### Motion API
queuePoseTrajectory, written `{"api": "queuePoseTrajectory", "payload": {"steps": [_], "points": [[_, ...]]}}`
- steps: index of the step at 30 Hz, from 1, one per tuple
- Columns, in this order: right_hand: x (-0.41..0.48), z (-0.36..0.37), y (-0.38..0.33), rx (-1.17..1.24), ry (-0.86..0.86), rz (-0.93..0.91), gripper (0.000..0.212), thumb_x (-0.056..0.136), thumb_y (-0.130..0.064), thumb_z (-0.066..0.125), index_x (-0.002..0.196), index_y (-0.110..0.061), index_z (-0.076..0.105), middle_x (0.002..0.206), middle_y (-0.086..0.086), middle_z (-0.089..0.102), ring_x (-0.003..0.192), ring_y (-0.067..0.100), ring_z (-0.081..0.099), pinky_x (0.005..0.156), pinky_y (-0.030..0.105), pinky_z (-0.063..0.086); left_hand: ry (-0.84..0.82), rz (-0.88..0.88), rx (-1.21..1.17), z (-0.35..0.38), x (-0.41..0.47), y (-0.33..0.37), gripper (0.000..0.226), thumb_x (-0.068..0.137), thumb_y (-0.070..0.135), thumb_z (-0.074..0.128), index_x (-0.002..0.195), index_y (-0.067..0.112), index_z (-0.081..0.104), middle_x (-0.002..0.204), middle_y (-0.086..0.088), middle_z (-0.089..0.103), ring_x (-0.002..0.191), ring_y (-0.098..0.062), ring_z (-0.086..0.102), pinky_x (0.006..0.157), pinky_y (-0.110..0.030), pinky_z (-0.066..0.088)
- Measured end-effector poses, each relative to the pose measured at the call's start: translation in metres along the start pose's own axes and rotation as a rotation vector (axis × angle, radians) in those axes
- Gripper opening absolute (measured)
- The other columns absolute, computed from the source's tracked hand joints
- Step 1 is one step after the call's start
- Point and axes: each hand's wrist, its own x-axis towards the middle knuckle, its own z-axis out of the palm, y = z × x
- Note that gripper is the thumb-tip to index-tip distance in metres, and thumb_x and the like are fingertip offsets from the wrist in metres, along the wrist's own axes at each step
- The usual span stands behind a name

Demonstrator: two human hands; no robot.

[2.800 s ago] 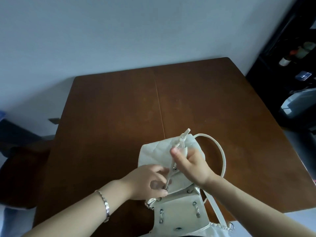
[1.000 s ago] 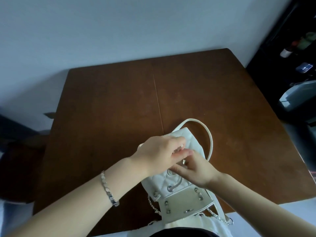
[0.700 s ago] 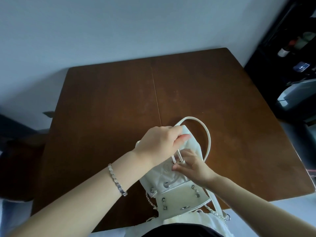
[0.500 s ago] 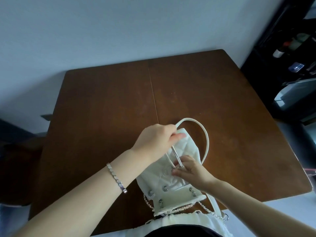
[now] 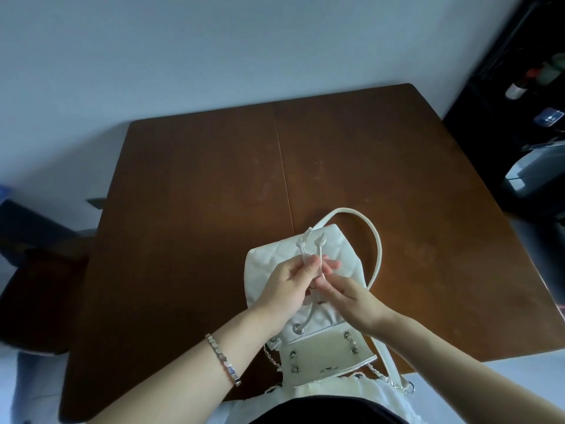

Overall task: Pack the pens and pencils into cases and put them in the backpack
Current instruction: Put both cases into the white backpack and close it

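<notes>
A small white quilted backpack point(image 5: 269, 264) lies flat on the brown table point(image 5: 189, 215) near its front edge, flap point(image 5: 324, 353) folded toward me. Its white drawstring cords point(image 5: 310, 249) run up from the eyelets. My left hand point(image 5: 290, 286) pinches one cord, and my right hand point(image 5: 348, 296) pinches the other beside it, both hands held over the bag's mouth. No pens, pencils or cases are in view.
The bag's white strap point(image 5: 374, 237) loops out to the right on the table, and a chain point(image 5: 388, 382) hangs at the front edge. A dark chair point(image 5: 36, 289) stands at the left. Dark shelves with a grey machine point(image 5: 538, 175) stand at the right.
My hands came together over the bag's mouth and drew the two cord ends up and away from me. The flap now lies open toward me, and the bag has shifted slightly.
</notes>
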Motion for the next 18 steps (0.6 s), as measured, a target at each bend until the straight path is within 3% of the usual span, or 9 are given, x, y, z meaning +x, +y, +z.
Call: {"api": "queuePoseTrajectory", "payload": {"steps": [1,3,5,7,8,10,13,15,18], "points": [[-0.001,0.0,0.0,-0.035,0.008,-0.014,0.024,0.096,-0.033,0.042,0.091,-0.025,0.065,0.088,-0.009,0.063,0.081,-0.002,0.06,0.077,0.022,0.047,-0.008,0.007,-0.039,0.001,-0.001,0.0,0.035,0.096,0.029,0.04,0.069,0.015,0.058,0.099,0.005,0.073,0.109,-0.006,0.062,0.086,-0.024,0.055],[0.001,0.002,0.004,-0.147,0.056,-0.057,0.022,0.096,-0.029,0.045,0.086,-0.031,0.065,0.085,-0.011,0.059,0.084,0.002,0.056,0.078,0.027,0.045,0.005,0.03,-0.033,0.004,-0.004,-0.002,0.036,0.096,0.031,0.038,0.066,0.018,0.053,0.097,0.009,0.074,0.115,-0.005,0.059,0.098,-0.029,0.049],[0.002,0.006,0.009,-0.305,0.081,-0.089,0.023,0.092,-0.039,0.046,0.079,-0.05,0.061,0.091,-0.012,0.056,0.096,0.015,0.048,0.087,0.037,0.041,0.06,0.04,-0.01,0.007,-0.007,-0.007,0.038,0.097,0.036,0.036,0.064,0.026,0.054,0.101,0.012,0.074,0.115,-0.003,0.059,0.101,-0.03,0.047],[-0.001,0.008,0.008,-0.391,0.07,-0.066,0.022,0.088,-0.047,0.046,0.077,-0.065,0.052,0.101,-0.021,0.045,0.111,0.012,0.033,0.099,0.035,0.029,0.113,0.041,0.044,0.009,-0.01,-0.012,0.041,0.096,0.043,0.037,0.061,0.033,0.057,0.102,-0.002,0.074,0.111,-0.012,0.062,0.098,-0.032,0.048],[-0.004,0.01,0.007,-0.4,0.06,-0.05,0.015,0.084,-0.052,0.044,0.089,-0.065,0.051,0.108,-0.025,0.039,0.118,0.006,0.023,0.104,0.031,0.021,0.123,0.042,0.077,0.01,-0.012,-0.014,0.041,0.095,0.045,0.038,0.06,0.034,0.056,0.098,-0.01,0.074,0.107,-0.017,0.065,0.094,-0.033,0.05],[-0.009,0.012,0.008,-0.446,0.062,-0.036,0.042,0.079,-0.061,0.036,0.114,-0.044,0.053,0.123,-0.024,0.031,0.125,0.0,0.011,0.108,0.028,0.012,0.104,0.042,0.107,0.012,-0.016,-0.015,0.042,0.098,0.034,0.038,0.059,0.03,0.053,0.084,-0.01,0.075,0.098,-0.019,0.069,0.091,-0.034,0.052],[-0.014,0.015,0.017,-0.746,-0.026,0.021,0.057,0.088,-0.05,0.042,0.139,-0.025,0.036,0.147,-0.009,0.024,0.141,0.015,0.007,0.115,0.029,0.001,0.008,0.08,0.184,0.015,-0.022,-0.01,0.041,0.1,0.025,0.036,0.061,0.024,0.046,0.07,-0.001,0.073,0.092,-0.016,0.071,0.096,-0.031,0.05],[-0.014,0.015,0.022,-0.789,-0.043,0.036,0.053,0.092,-0.036,0.049,0.14,-0.024,0.033,0.148,-0.005,0.026,0.141,0.018,0.013,0.119,0.031,0.006,-0.029,0.118,0.292,0.014,-0.02,-0.004,0.039,0.1,0.026,0.036,0.062,0.022,0.043,0.066,0.001,0.071,0.088,-0.017,0.071,0.097,-0.027,0.047],[-0.012,0.002,0.012,-0.35,0.001,0.049,0.042,0.081,-0.034,0.066,0.119,-0.034,0.049,0.125,-0.012,0.048,0.12,0.009,0.043,0.107,0.029,0.036,0.031,0.14,0.307,0.004,-0.012,0.0,0.036,0.099,0.023,0.04,0.063,0.022,0.048,0.061,0.009,0.069,0.081,-0.014,0.071,0.09,-0.025,0.05]]}}
